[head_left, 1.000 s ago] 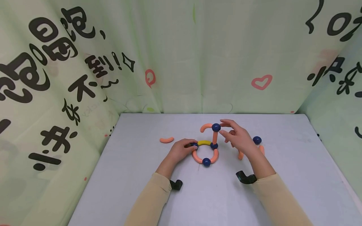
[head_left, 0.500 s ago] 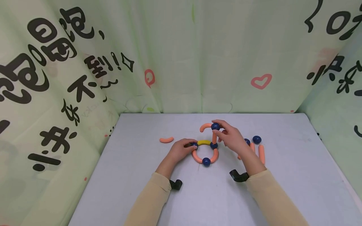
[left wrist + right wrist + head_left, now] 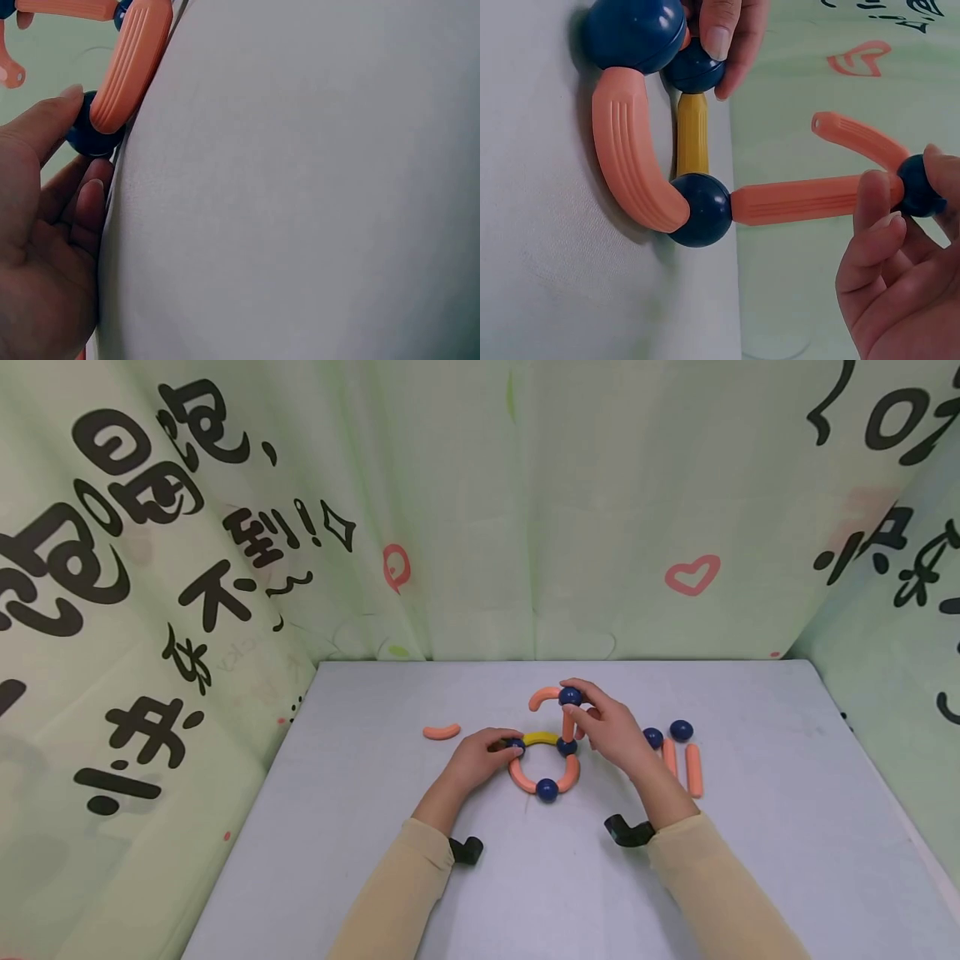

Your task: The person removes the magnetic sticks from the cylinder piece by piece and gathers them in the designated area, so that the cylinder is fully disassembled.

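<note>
A ring of blue balls, orange curved rods and one yellow curved rod lies on the table. My left hand pinches the ring's left blue ball between thumb and fingers. From the ring's right rear ball a straight orange rod stands upright. It carries a top blue ball, from which another curved orange rod sticks out to the left, its far end free and bending down. My right hand holds that top ball between thumb and fingers, other fingers beside the rod.
To the right of my right hand lie two loose blue balls and two straight orange rods. A loose curved orange rod rests left of the ring. Printed curtains hang behind the white table.
My right hand has moved left and now grips the top blue ball, uncovering the loose balls and rods at the right. The left hand stays in place on its ball.
</note>
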{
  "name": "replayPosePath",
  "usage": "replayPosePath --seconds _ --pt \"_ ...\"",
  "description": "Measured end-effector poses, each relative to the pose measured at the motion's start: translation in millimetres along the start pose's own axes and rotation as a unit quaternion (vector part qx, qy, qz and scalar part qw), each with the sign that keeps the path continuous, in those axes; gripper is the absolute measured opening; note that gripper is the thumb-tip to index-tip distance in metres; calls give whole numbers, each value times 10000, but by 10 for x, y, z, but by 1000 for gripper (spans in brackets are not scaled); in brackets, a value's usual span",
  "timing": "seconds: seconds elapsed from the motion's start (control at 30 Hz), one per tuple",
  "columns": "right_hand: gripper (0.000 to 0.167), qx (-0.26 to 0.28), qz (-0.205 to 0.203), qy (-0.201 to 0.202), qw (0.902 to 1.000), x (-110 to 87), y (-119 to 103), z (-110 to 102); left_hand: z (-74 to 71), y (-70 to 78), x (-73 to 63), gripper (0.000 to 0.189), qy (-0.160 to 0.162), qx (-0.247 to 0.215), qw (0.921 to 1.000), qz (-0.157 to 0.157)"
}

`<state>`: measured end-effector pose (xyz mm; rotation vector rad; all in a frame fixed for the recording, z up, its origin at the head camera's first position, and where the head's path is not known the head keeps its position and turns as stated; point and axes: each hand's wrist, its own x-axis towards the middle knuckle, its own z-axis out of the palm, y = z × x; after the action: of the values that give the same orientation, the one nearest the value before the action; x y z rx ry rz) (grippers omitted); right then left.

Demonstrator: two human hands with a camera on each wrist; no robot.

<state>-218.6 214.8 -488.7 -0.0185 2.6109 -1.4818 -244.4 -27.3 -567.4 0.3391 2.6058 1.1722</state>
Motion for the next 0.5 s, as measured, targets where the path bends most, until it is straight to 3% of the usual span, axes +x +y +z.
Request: replayPosePath --seconds 0.23,0.5 --pt "48 -15 28 72 10000 4 1 14 -22 24 -3 40 -41 0 9999 -136" --pt "48 24 28 61 10000 0 12 22 -74 69 1 48 -143 -34 9999 -63"
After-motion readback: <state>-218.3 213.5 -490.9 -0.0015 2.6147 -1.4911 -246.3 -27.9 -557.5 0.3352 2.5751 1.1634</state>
